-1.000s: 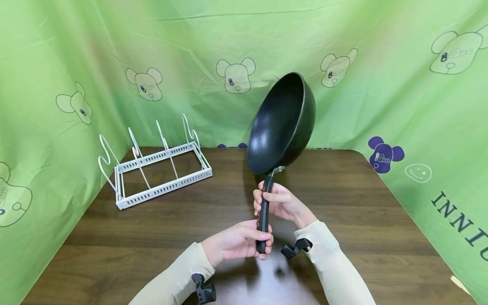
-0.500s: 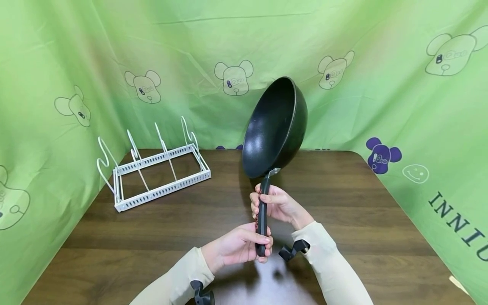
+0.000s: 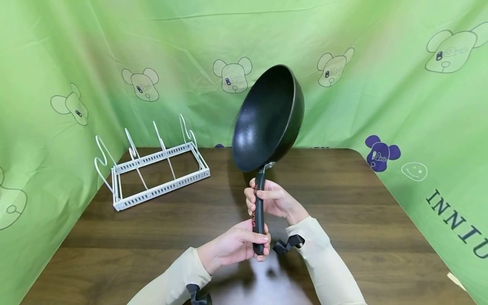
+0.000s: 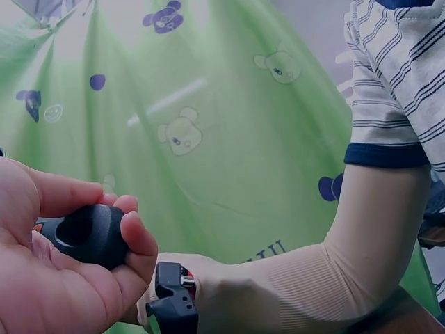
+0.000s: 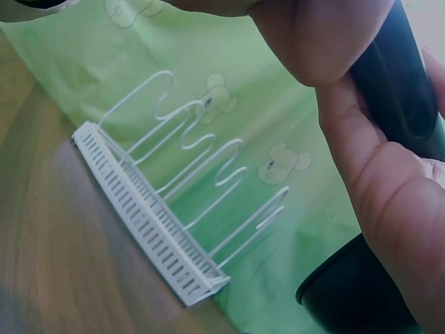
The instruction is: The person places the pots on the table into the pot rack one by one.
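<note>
A deep black wok [image 3: 264,118] is held up over the table, its bowl above the hands and its hollow side turned left. Its long black handle [image 3: 259,212] has red lettering along one side and a metal bracket at the bowl. My left hand [image 3: 236,243] grips the handle's lower end; in the left wrist view the rounded handle end [image 4: 94,236] pokes out between thumb and fingers. Higher up, just below the bowl, my right hand [image 3: 276,199] wraps the same handle. Part of the wok's bowl [image 5: 354,292] shows in the right wrist view.
A white wire pan rack [image 3: 164,189] with slotted rails and upright looped dividers stands on the left of the brown wooden table [image 3: 343,203]. A green curtain [image 3: 183,51] printed with bear heads encloses the back and sides.
Both hands have carried the wok slightly to the left, its bowl dipping a little and then rising. The grips on the handle stay the same, and the rack has not moved on the table.
</note>
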A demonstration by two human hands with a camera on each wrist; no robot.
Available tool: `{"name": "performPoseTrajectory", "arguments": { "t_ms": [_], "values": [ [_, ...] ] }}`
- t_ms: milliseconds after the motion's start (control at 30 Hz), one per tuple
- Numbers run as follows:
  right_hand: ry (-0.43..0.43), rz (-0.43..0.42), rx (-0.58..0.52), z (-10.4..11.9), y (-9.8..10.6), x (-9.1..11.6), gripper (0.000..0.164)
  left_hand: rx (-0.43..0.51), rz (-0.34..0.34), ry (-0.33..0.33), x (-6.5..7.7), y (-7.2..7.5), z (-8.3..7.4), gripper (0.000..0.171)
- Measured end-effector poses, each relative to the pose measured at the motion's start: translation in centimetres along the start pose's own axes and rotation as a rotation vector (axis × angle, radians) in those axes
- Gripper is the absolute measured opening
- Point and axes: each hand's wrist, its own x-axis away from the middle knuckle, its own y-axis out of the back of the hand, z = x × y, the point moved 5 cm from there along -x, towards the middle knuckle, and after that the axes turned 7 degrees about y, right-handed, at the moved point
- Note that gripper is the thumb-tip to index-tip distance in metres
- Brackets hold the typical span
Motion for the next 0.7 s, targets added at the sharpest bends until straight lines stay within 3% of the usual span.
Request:
{"name": "performPoseTrajectory", "arguments": {
  "t_ms": [700],
  "values": [
    [-0.048,0.070,0.007,-0.2,-1.2,-4.0,0.010,-0.045,0.034,-0.132,2.2,0.1,-1.9,0.013]
  ]
}}
